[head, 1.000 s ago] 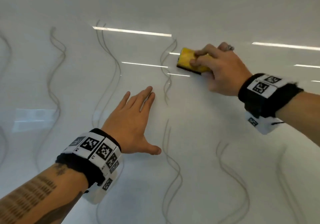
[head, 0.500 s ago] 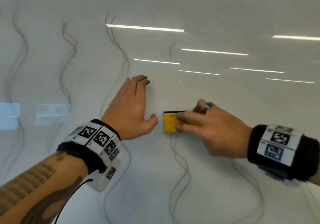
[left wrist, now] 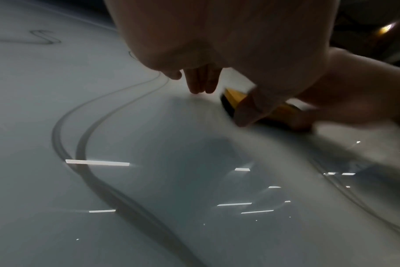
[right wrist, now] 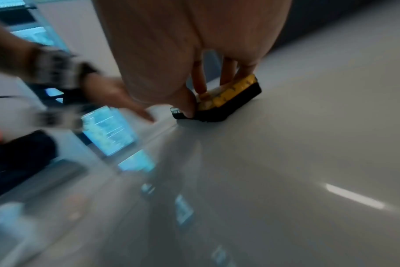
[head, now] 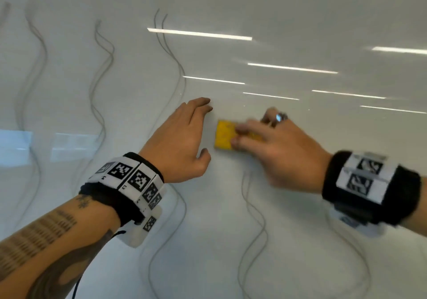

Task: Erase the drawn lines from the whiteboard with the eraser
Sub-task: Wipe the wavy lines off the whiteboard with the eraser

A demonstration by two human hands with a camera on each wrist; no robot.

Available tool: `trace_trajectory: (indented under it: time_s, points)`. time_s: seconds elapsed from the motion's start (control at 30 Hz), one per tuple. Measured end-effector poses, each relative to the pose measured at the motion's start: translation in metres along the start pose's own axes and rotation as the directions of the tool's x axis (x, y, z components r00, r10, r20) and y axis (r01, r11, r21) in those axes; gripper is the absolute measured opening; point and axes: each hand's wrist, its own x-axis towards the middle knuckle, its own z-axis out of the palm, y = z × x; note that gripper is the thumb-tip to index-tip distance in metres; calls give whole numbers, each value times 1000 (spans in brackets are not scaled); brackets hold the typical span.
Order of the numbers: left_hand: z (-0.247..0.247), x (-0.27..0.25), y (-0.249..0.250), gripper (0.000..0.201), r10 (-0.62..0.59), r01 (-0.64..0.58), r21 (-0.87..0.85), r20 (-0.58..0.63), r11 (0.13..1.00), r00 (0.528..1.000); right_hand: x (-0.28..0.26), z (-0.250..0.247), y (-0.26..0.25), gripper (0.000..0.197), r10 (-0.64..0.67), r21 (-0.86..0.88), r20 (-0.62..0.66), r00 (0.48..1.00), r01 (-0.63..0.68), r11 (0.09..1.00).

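My right hand (head: 265, 141) grips a yellow eraser (head: 224, 135) with a black felt base (right wrist: 228, 104), pressed flat on the whiteboard (head: 300, 9). My left hand (head: 182, 139) rests on the board just left of the eraser, its fingers straight and its fingertips (left wrist: 201, 84) touching the surface. A pair of wavy grey lines (head: 251, 217) begins just below the eraser and runs down. More wavy pairs stand to the left: one (head: 172, 53) above the left hand, another (head: 101, 67) further left, a third (head: 30, 67) near the edge. The right wrist view is blurred by motion.
Ceiling lights (head: 198, 33) and bright window shapes (head: 74, 146) reflect in the glossy board. More faint lines (head: 351, 252) run below my right wrist. The board above and right of the eraser shows no lines.
The eraser went from the top of the middle line pair down beside my left thumb, wiping that stretch away. In the last half second the last short stub above has also gone.
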Motion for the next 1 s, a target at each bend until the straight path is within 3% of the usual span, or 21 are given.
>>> trace_trajectory:
  time_s: [0.07,0.13,0.23,0.3,0.33,0.4,0.47,0.57,0.67,0.73,0.8,0.83,0.9,0.97,1.0]
  points:
    - [-5,1,-6,84,32,-32,-20,17,999,999,-29,10,-23,60,-84,-9,64,994,85,996]
    - [-11,0,-12,85,57,-57,-19,36,998,998,-13,3,-2,58,-95,-41,61,994,97,994]
    - [-25,-3,-25,85,69,-69,1,9,998,998,52,-30,59,46,160,-44,-126,979,-167,985]
    - [-35,-10,-39,86,39,-38,16,-25,999,999,88,-49,88,40,392,-42,-198,898,-408,912]
    - [-40,-14,-48,87,21,-20,27,-37,999,999,100,-48,86,39,444,-32,-212,871,-460,887]
    - [-47,-24,-67,91,-8,10,58,-33,998,999,110,-30,55,43,362,-58,-219,906,-383,922]
    - [-52,-34,-87,100,-26,27,109,-7,994,1000,97,1,-5,54,143,-43,-121,982,-149,988]
    - [-57,-43,-110,122,-30,12,206,85,978,996,64,31,-78,58,-90,1,24,996,90,996]
    - [-60,-46,-132,142,-51,-4,289,183,957,982,89,20,-47,56,-96,-53,15,995,96,994]
    - [-58,-44,-142,150,-59,-20,333,225,943,973,129,-1,0,49,77,-75,-103,992,-85,994]
    - [-53,-43,-149,154,-55,-27,355,219,935,974,166,-24,31,42,302,-47,-183,936,-315,948]
    - [-51,-43,-150,154,-49,-30,357,210,934,977,177,-25,28,41,355,-11,-182,917,-363,932]
    - [-48,-45,-153,154,-42,-30,349,196,937,980,176,-10,-5,42,279,28,-138,950,-278,960]
    - [-47,-46,-157,153,-36,-31,344,187,939,982,142,14,-61,48,60,71,-21,998,-58,996]
    - [-46,-47,-158,153,-32,-36,344,190,938,981,118,24,-91,49,-49,90,56,997,44,995]
